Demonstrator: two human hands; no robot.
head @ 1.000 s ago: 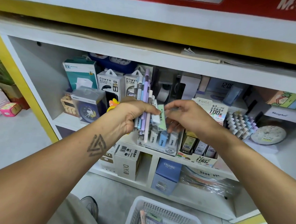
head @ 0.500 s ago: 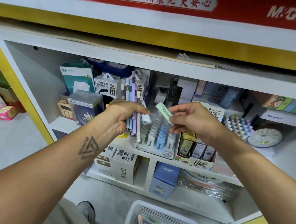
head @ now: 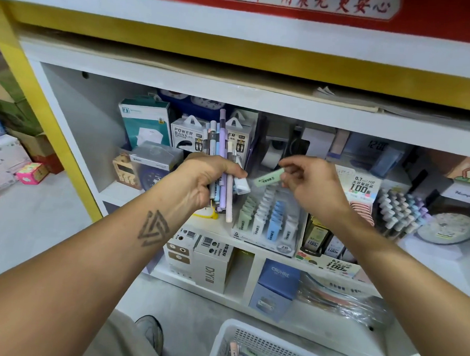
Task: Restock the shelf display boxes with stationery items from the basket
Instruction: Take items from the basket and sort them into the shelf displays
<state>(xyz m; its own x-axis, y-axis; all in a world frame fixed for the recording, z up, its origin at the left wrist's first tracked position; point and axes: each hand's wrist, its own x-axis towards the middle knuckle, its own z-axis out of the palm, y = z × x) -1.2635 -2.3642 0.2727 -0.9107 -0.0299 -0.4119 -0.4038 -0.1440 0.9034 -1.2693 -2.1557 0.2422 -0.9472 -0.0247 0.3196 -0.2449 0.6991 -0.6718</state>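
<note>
**Green lead case on its way to the display box**

Above the middle shelf, the right hand [head: 310,182] pinches a slim green case [head: 268,177] by one end between thumb and fingertips. The case hangs in the air just over the clear display box [head: 265,243], touching nothing else. Its long axis runs nearly level, tilted a little, the free end pointing left and slightly down toward the left hand [head: 209,176]. That hand is curled tight around a bundle of pens [head: 220,155] standing upright, with a small white case [head: 241,184] caught at its fingertips.

By my reading, the step is slotting the green case into the green row at the box's left side. Next it would need turning upright and lowering into a free slot. More stock waits in the white basket [head: 225,339] on the floor.
</note>
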